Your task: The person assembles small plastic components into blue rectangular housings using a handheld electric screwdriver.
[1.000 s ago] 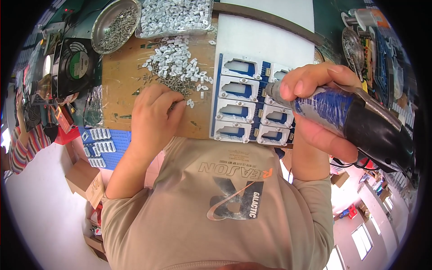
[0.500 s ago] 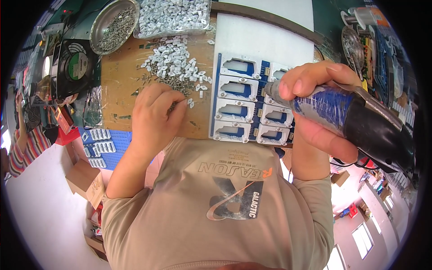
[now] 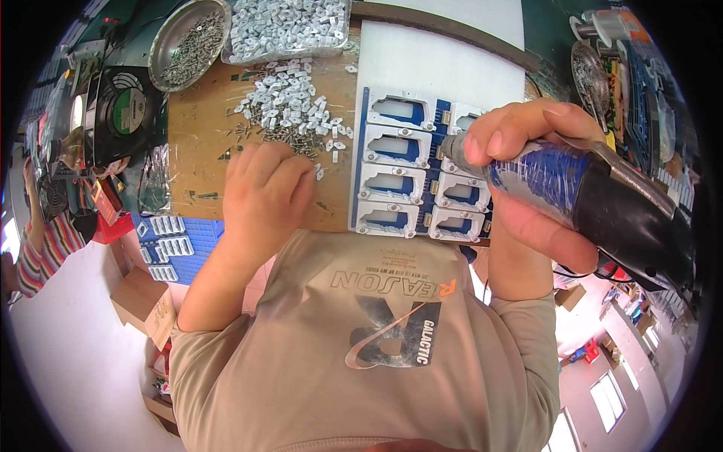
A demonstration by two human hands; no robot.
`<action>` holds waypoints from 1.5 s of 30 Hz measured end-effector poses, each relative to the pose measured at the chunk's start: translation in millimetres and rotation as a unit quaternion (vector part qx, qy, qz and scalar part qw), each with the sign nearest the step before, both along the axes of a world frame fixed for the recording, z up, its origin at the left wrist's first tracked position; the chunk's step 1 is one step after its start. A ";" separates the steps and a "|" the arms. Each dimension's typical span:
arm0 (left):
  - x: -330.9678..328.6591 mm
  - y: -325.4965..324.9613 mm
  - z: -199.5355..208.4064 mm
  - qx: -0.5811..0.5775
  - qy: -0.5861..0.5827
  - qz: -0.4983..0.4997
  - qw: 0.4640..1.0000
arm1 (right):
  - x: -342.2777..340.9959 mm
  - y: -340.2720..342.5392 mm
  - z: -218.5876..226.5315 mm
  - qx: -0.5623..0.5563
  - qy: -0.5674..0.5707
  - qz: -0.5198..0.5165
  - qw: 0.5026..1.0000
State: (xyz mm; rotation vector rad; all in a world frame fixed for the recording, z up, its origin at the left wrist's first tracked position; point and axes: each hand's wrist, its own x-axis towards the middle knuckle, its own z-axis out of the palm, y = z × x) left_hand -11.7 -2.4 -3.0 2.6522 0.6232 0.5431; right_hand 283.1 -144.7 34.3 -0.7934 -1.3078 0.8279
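My right hand (image 3: 553,120) is wrapped round a power screwdriver (image 3: 546,179) with a blue, tape-wrapped body and a black rear end. Its grey nose points left, over a blue circuit board (image 3: 437,162) carrying two columns of white plastic frames (image 3: 395,147); the tip is hard to make out. Small screws show at the frames' edges. On the brown work surface, my left hand (image 3: 267,188) rests with curled fingers at the near edge of a heap of loose screws (image 3: 294,139). Whatever its fingertips hold is hidden. Small white plastic clips (image 3: 286,94) lie scattered just beyond the screws.
A round metal bowl of screws (image 3: 158,64) and a clear tub of white clips (image 3: 290,56) stand at the back. Left of the work surface is a black fan (image 3: 124,109). A dark bar (image 3: 444,30) crosses behind the board. Another person's striped sleeve (image 3: 49,256) shows far left.
My left hand has shifted slightly, its fingers curling in more at the screw heap. My right hand and the power screwdriver have hardly moved.
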 end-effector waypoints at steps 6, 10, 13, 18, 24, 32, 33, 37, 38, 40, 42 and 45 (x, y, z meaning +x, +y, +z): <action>0.2 -0.6 -1.2 0.091 0.001 -0.051 0.995 | -1.7 -3.5 -1.8 -0.006 -0.012 -0.011 1.000; -0.5 -3.3 -0.4 0.081 0.000 -0.060 0.995 | -10.4 4.2 -6.9 0.050 0.025 -0.006 0.998; -4.4 -4.3 -3.3 0.062 -0.018 -0.050 0.997 | -12.8 2.6 -3.5 0.032 0.016 -0.013 0.999; -8.7 -4.8 -5.1 0.002 -0.017 -0.033 0.999 | -15.9 1.5 -4.1 0.028 0.028 -0.026 0.999; -3.1 -10.0 -3.0 -0.058 -0.021 0.038 0.997 | -18.1 -0.5 -1.8 0.027 0.028 -0.035 0.999; 4.2 -9.2 -0.8 -0.039 -0.019 0.027 0.999 | -29.9 1.0 6.6 0.040 0.073 -0.047 0.995; 6.7 -7.1 0.2 -0.031 -0.021 0.023 0.999 | -30.1 2.2 8.8 0.042 0.076 -0.048 0.995; 34.9 2.4 9.7 -0.033 -0.078 0.005 0.996 | -19.2 20.2 15.0 0.084 0.049 -0.007 0.995; 45.6 3.0 10.0 -0.028 -0.094 -0.004 0.995 | -15.0 26.4 15.3 0.127 0.022 0.033 0.991; 60.8 3.9 8.4 -0.020 -0.115 -0.012 0.993 | -16.7 33.5 21.3 0.118 0.021 0.045 0.992; 72.0 5.0 6.5 -0.019 -0.100 -0.020 0.995 | -22.7 41.4 29.2 0.093 0.023 0.060 0.994; 80.4 8.8 -0.4 -0.018 -0.105 -0.016 0.994 | -38.4 46.3 38.7 0.052 0.032 0.037 0.997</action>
